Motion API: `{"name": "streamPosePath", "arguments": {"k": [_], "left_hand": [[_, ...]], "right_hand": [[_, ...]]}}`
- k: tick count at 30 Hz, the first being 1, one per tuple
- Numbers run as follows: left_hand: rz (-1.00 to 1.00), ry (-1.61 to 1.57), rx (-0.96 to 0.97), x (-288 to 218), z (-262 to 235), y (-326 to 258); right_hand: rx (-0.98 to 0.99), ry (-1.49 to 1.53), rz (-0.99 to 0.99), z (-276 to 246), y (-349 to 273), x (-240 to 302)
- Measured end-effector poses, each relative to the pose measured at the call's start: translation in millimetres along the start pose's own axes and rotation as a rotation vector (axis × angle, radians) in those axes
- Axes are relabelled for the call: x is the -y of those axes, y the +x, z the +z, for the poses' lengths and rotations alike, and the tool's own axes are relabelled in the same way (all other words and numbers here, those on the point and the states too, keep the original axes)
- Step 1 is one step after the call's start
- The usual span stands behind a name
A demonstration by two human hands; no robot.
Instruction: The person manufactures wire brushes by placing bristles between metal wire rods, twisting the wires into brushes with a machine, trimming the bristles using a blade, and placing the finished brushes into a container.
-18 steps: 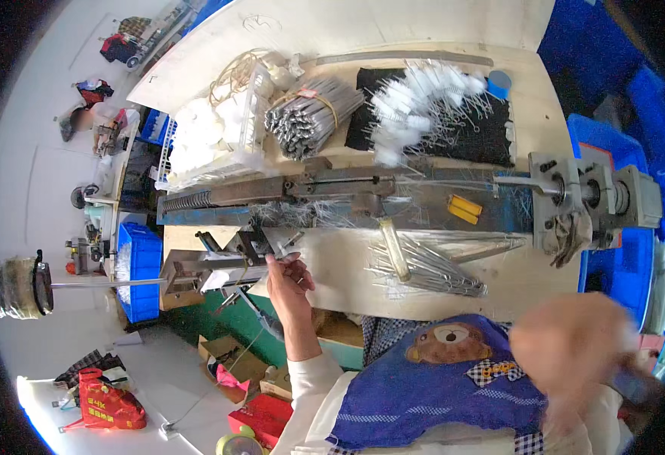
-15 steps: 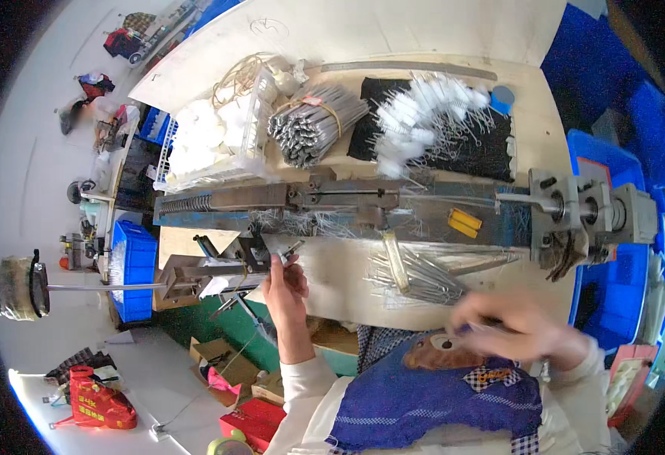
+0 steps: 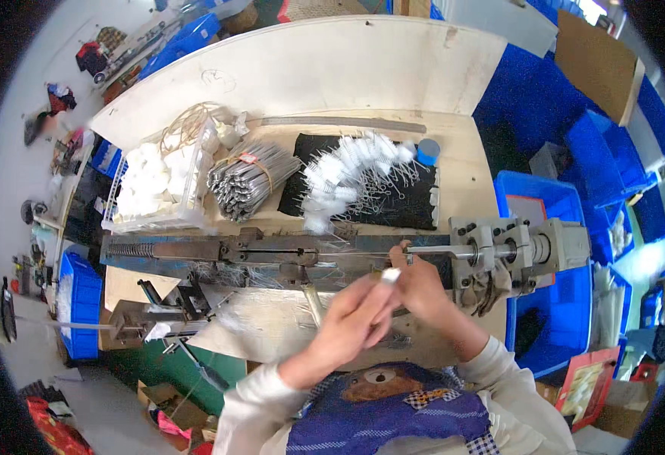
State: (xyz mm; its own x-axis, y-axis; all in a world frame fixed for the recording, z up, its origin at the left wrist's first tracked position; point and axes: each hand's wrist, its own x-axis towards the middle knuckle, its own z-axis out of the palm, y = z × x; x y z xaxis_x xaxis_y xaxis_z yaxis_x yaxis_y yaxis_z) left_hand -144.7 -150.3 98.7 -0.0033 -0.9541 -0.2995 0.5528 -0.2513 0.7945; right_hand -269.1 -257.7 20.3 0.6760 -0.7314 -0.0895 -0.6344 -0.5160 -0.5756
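The left hand (image 3: 351,322) pinches a small white piece (image 3: 390,276) in closed fingers, while the right hand (image 3: 422,284) grips the metal rod (image 3: 431,249) of the long machine (image 3: 272,250) on the desk (image 3: 461,163).

left hand (image 3: 351,322) motion-blurred; small white piece (image 3: 390,276) at its fingertips too small to identify.

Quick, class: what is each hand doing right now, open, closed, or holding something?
Left hand: closed, pinching a small white piece.
Right hand: fingers curled at the machine's metal rod; grip cannot be told.

red printed packet (image 3: 584,388) lower right, cardboard boxes (image 3: 167,400) lower left
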Motion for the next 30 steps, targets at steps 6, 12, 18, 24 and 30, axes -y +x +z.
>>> {"name": "streamPosePath", "arguments": {"k": [6,12,18,24,30], "left_hand": [[0.1,-0.194,-0.297,21,-7,26],[0.333,-0.099,-0.482,27,-11,24],[0.272,-0.117,-0.475,28,-6,26],[0.234,-0.223,-0.466,22,-7,20],[0.229,-0.292,-0.04,25,-15,30]], "right_hand": [[-0.086,-0.129,-0.26,-21,-49,8],[-0.267,-0.095,-0.5,-113,-27,52],[0.094,-0.148,-0.529,-79,51,52],[0.373,0.477,-0.158,-97,55,64],[0.508,0.421,-0.151,-102,67,60]]}}
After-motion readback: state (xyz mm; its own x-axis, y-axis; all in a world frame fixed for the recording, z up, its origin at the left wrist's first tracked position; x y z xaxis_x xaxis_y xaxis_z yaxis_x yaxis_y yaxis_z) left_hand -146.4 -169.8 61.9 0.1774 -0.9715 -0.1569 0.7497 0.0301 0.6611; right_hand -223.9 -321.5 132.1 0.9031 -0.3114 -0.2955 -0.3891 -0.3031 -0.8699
